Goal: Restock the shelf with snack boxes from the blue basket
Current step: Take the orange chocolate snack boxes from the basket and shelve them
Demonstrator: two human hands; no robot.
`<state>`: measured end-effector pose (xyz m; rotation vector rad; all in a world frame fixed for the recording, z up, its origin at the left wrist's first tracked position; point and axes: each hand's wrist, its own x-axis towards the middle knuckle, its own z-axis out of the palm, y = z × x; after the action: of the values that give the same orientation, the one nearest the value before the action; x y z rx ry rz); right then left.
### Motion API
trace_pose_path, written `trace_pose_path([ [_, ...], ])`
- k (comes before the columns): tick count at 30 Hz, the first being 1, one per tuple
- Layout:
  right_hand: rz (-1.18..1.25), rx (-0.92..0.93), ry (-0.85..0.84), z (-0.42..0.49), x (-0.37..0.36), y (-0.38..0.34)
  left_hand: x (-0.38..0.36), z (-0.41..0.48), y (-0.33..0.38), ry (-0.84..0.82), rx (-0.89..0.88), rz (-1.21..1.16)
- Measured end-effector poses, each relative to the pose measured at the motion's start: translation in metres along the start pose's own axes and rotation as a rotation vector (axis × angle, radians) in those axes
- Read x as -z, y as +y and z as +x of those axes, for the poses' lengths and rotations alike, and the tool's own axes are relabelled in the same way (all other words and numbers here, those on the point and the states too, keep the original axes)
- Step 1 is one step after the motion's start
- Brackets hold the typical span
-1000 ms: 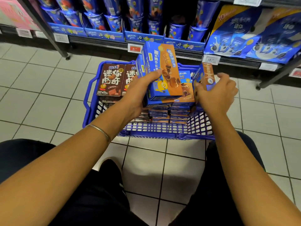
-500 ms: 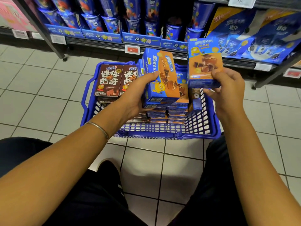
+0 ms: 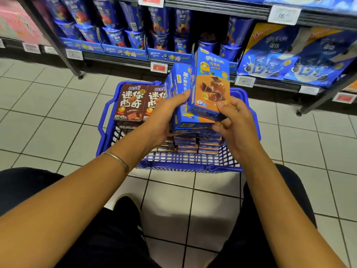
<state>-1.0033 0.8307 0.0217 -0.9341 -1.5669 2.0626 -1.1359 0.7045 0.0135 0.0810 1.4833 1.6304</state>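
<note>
Several blue snack boxes (image 3: 180,88) were gripped in the left hand (image 3: 164,113) and a single box (image 3: 211,84) was clasped by the right hand (image 3: 236,122) above the blue basket (image 3: 104,117), set on the floor (image 3: 48,117) before the shelf (image 3: 116,58) front edge, where many stacked boxes (image 3: 193,145) lay unshelved.

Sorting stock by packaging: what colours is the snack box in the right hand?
Snack box: blue above, orange below; head view.

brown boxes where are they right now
In the head view, the brown boxes sit side by side in the left part of the blue basket, just left of the left hand holding blue boxes.
</note>
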Motion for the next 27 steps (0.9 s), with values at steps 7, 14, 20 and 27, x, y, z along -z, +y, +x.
trace_pose_path([
  [7, -0.065, 0.016, -0.104, -0.004, -0.008, -0.008, -0.002, -0.004, 0.005, 0.000, -0.129, 0.040],
  [14, -0.255, 0.129, -0.197, -0.005, -0.025, -0.016, 0.015, -0.009, 0.028, -0.144, -0.101, -0.010],
  [20, -0.239, 0.158, -0.208, 0.001, -0.032, -0.018, 0.025, -0.012, 0.038, -0.139, -0.074, -0.080],
  [27, -0.168, 0.045, -0.220, 0.011, -0.040, -0.017, 0.025, -0.019, 0.038, -0.110, -0.071, -0.215],
])
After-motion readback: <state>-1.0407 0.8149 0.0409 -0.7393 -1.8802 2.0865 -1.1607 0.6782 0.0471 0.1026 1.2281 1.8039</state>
